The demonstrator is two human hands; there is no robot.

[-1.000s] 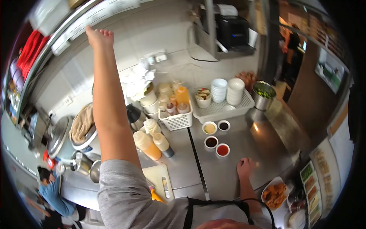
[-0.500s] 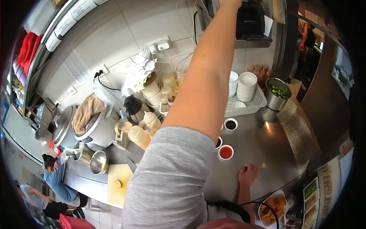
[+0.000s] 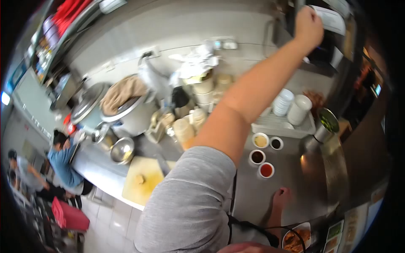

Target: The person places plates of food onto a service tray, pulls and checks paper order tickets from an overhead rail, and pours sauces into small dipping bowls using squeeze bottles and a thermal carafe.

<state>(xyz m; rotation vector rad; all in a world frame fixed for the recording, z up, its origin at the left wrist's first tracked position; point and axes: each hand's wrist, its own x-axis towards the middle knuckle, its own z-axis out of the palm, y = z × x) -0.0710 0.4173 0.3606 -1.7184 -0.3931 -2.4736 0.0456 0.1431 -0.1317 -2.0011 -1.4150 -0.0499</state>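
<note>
My left hand (image 3: 310, 27) is raised at the upper right, its fingers closed at the edge of a white paper slip (image 3: 330, 20) in front of a dark printer (image 3: 322, 52). Low on the right, my right hand (image 3: 282, 196) rests on the steel counter (image 3: 257, 194), fingers curled in and nothing visible in them. Between the hands stand small white cups: one pale yellow (image 3: 260, 140), one black (image 3: 276, 143), one dark brown (image 3: 257, 157) and one red (image 3: 266, 170).
A white rack (image 3: 282, 130) holds stacked bowls (image 3: 300, 110) beside a metal pot of green fruit (image 3: 327, 122). Squeeze bottles (image 3: 184, 130), a cutting board (image 3: 141, 189) and a steel bowl (image 3: 122, 150) lie left. Food fills a white dish (image 3: 297, 238). A person in blue (image 3: 67, 162) is at far left.
The view has shifted, and the counter items appear lower and mostly further right. My left hand, cut off by the top edge before, now shows with the paper slip. My right hand stays on the counter.
</note>
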